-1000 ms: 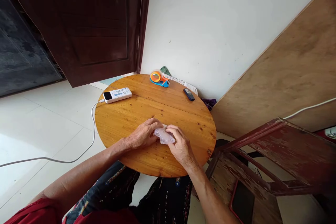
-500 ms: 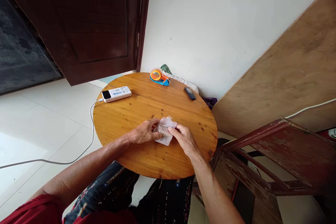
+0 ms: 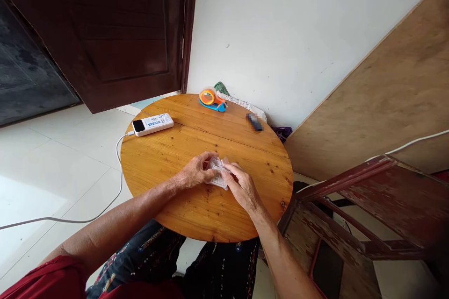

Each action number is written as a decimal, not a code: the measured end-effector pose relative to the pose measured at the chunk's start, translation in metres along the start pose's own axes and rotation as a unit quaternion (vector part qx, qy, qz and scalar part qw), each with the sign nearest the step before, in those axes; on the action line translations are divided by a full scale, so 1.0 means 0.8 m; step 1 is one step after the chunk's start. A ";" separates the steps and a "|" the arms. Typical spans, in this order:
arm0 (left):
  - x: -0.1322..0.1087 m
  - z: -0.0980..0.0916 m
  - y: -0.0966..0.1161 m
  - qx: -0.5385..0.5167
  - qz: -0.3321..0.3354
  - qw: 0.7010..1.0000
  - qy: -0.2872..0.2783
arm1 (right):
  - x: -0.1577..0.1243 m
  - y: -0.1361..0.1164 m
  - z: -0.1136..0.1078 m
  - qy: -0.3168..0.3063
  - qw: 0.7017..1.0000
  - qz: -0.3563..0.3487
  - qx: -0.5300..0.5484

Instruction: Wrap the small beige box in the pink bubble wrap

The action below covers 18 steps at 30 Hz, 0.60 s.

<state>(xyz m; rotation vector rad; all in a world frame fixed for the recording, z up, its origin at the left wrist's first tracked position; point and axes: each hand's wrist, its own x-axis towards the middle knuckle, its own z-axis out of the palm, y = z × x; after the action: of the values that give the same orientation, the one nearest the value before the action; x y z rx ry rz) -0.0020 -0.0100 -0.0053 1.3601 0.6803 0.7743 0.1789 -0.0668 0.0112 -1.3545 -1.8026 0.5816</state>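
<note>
Both my hands rest near the middle of a round wooden table. Between them lies a small clear plastic packet, crumpled, with something pale inside that I cannot make out. My left hand curls its fingers over the packet's left side. My right hand pinches its right edge with thumb and fingers. The packet stays low against the tabletop.
A white power bank with a white cable trailing to the floor lies at the table's left. An orange and blue tape dispenser and a small dark device sit at the far edge. A worn red wooden chair stands at the right, a dark door behind.
The packet was opened out flat half a second ago. Now it is bunched smaller between my fingers, and both hands have closed in on it.
</note>
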 end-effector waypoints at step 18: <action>0.012 0.003 -0.014 -0.064 0.038 0.997 -0.006 | 0.032 -0.011 0.007 0.096 0.989 0.102 0.053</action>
<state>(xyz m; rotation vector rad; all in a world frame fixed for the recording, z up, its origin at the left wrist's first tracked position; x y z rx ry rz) 0.0066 -0.0045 -0.0161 1.2792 0.5621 0.8548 0.1663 -0.0454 0.0229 -1.4794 -1.4701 0.6232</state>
